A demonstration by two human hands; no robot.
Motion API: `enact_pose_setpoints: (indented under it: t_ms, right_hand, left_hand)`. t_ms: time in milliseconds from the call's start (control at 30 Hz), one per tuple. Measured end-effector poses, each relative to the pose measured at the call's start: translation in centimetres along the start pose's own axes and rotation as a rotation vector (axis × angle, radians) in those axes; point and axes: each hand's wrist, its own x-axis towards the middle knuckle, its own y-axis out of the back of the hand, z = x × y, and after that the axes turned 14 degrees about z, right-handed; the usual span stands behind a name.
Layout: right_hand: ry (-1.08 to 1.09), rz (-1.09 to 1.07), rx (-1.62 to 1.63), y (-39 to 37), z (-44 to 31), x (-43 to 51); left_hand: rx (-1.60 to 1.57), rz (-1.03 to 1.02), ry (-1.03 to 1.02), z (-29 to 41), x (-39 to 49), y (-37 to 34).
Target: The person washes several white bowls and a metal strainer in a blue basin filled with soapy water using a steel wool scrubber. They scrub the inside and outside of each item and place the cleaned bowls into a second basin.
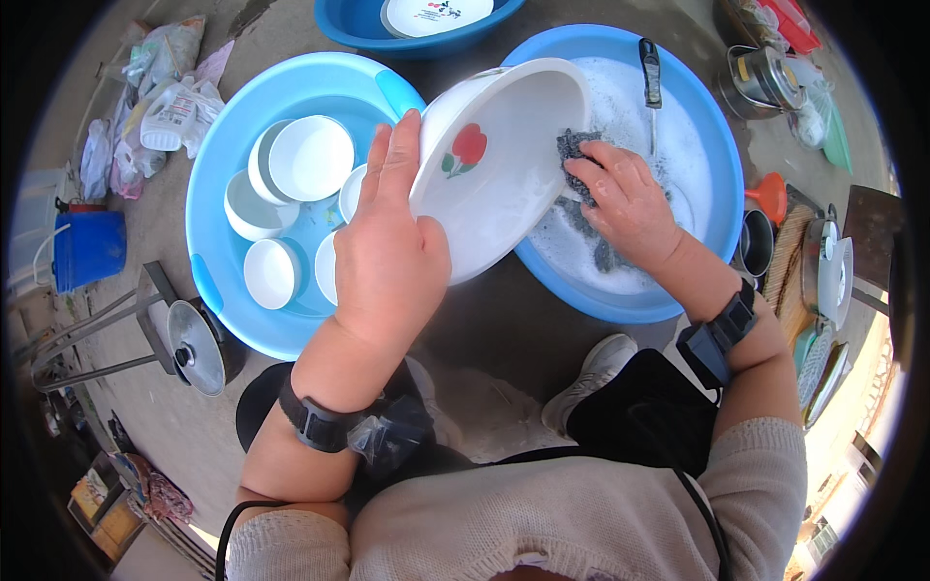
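Observation:
My left hand (pixel 396 240) grips the near-left rim of a large white basin (pixel 501 181) that has a red flower printed on its inner wall. The basin is tilted, its opening turned towards the right. At its right rim, my right hand (pixel 625 203) holds a dark grey scouring pad (pixel 577 160) against the edge. Below that hand stands a blue tub (pixel 726 181) of sudsy water, with a black-handled utensil (pixel 650 76) leaning in it. Several white bowls (pixel 312 156) sit in water in a light blue tub (pixel 207 240) on the left.
A darker blue basin (pixel 341 29) holding white plates (pixel 436 16) stands at the far side. To the left lie plastic bags (pixel 171 54), a blue bucket (pixel 91 250) and a lidded pot (pixel 196 348). On the right are a steel pail (pixel 755 83), an orange funnel (pixel 769 196) and other kitchenware.

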Motion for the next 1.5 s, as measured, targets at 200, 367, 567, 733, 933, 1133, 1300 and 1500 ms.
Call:
enact_pose_setpoints:
  t_ms: [200,367,567,733,933,1133,1300,1500]
  right_hand:
    - [0.049,-0.148,0.118,-1.5,-5.6,3.5]
    - [0.087,-0.239,-0.126,-0.1,-3.1,4.3]
    - [0.155,-0.162,0.01,-1.2,-2.7,1.6]
    - [0.047,-0.262,0.049,-1.1,-3.1,1.2]
    - [0.056,-0.178,0.297,0.0,-2.7,-4.2]
    - [-0.359,-1.02,-0.06,0.7,0.2,-8.4]
    - [-1.247,-0.413,0.584,-2.5,-2.3,-3.8]
    - [-1.173,-0.066,0.381,-6.2,-3.5,0.6]
  left_hand:
    - [-0.002,0.007,-0.024,0.3,-0.2,-0.2]
    - [-0.027,-0.009,-0.031,0.5,0.2,-0.4]
    - [0.025,-0.033,0.0,1.3,0.2,-0.7]
    - [0.007,-0.018,-0.036,1.8,0.1,-1.2]
    - [0.048,0.019,-0.098,1.8,0.0,-1.6]
    - [0.046,0.095,-0.179,0.8,0.0,-1.5]
    - [0.006,0.087,-0.162,0.3,0.4,-1.8]
    - [-0.032,-0.025,-0.03,0.6,0.8,-1.5]
